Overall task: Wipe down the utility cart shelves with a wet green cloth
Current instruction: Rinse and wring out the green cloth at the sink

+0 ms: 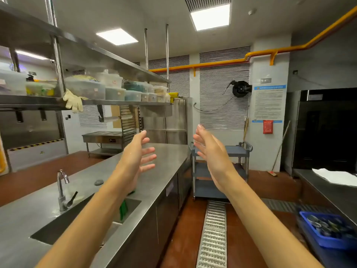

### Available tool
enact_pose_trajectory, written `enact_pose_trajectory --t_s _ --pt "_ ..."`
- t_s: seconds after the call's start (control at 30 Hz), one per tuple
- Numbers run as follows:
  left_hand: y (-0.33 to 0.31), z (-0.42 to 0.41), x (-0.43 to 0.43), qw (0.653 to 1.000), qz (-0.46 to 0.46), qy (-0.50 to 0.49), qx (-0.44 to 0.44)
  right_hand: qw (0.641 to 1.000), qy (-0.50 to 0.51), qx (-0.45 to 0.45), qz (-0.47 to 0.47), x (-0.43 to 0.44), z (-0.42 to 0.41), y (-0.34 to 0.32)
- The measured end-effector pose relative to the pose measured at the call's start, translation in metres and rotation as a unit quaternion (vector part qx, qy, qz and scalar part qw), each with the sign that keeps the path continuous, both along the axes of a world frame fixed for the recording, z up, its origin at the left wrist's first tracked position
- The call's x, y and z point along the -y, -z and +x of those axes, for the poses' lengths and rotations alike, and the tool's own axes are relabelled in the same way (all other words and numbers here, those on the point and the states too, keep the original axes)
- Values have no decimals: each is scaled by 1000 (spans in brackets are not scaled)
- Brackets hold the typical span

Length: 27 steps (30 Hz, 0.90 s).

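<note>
Hovering with fingers spread and holding nothing, the left hand [138, 157] and right hand [209, 151] face palm to palm, apart; below the left wrist the green cloth [123, 209] hangs over the sink [58, 227] rim in the steel surface [170, 155]; beyond the right hand, partly hidden by it, stands the utility cart [235, 149]. Likely slips: reaching the cart bare-handed, or taking the cloth unwetted. Count: two hands, one cloth, one cart, three shelves.

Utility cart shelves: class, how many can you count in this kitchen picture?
3. The top shelf is highest, partly behind the right hand; the middle shelf lies below it; the bottom shelf sits near the floor. Parts of each are hidden.
</note>
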<state>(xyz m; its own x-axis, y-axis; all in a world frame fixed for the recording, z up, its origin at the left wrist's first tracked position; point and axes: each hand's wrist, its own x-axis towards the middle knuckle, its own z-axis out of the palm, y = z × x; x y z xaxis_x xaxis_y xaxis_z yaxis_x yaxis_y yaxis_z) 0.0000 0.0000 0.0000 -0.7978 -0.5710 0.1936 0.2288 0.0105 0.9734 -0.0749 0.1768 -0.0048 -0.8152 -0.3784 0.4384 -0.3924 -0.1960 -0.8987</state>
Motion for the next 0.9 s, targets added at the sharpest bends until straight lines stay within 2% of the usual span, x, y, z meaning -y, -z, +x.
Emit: enact_pose_trajectory --t_s 0.33,0.5,0.9 --pt "4 -104 56 999 17 -30 16 997 -55 47 -4 41 -124 5" --pt "11 -149 86 998 6 -59 23 997 -68 41 -1 72 -175 12" --pt "28 -225 183 994 17 -93 48 994 -86 66 18 176 -259 29"
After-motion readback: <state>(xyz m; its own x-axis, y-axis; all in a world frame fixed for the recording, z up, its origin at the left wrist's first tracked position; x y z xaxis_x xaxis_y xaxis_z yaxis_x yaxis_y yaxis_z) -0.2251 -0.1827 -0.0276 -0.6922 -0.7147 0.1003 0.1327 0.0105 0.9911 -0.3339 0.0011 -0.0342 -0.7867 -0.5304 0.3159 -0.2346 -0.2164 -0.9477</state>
